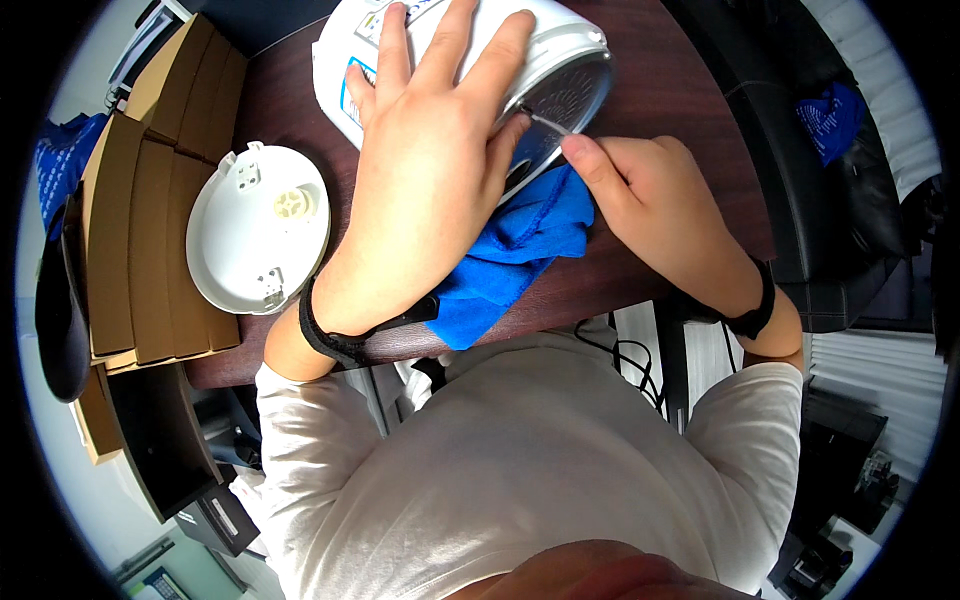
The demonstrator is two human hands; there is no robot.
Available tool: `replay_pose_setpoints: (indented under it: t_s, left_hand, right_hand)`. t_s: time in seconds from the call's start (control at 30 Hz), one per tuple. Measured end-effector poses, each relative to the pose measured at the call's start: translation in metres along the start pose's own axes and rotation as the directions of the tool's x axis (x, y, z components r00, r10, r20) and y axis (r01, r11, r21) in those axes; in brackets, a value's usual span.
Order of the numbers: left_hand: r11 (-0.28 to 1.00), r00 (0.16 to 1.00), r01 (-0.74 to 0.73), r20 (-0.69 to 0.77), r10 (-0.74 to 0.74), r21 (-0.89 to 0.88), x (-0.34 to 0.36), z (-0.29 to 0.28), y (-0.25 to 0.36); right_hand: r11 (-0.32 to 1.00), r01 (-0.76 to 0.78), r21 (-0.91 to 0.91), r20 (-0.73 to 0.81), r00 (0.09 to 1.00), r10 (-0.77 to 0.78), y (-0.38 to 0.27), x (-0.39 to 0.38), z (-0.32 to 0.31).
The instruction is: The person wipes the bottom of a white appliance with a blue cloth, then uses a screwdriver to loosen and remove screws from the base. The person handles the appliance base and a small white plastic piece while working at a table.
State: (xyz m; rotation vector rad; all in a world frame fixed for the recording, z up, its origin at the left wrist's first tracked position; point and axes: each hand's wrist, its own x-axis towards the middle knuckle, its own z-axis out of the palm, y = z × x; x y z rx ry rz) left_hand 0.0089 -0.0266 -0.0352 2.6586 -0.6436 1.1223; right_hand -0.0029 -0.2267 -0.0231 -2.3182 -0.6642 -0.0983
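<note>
A rounded white appliance (575, 32) lies tilted on its side at the far middle of the table, its silvery, perforated round face turned toward my right. My left hand (425, 130) grips its body with fingers spread across the white shell. The left thumb presses at the rim, by the dark tip of a thin grey strip-like piece (548, 124). Thumb and fingers of my right hand (640, 175) pinch the other end of that piece; whether it is a tool or a cord I cannot tell. Beneath the appliance a crumpled blue cloth (520, 240) hangs over the table's near edge.
On the left a round white cover (240, 225) with small fittings lies on the dark red-brown table (660, 80). Brown cardboard boxes (150, 240) stand beyond it at the left edge. A black padded chair (790, 180) is on the right. Black cables (640, 365) hang below the table.
</note>
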Motion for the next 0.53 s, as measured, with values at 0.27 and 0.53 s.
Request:
replay_pose_setpoints:
  t_s: [0.27,0.53]
  left_hand:
    - [0.999,1.000,0.019,-0.014,-0.020,-0.038,0.006,-0.012,0.019]
    - [0.988,0.995,0.085,0.071,-0.076,-0.133,0.006,-0.022,0.021]
  right_hand:
    - [0.999,0.018,0.027,-0.010,1.000,-0.017,0.009,0.003,0.007]
    - [0.365,-0.675,0.641,0.719,0.695,0.022,0.005,0.004,0.009]
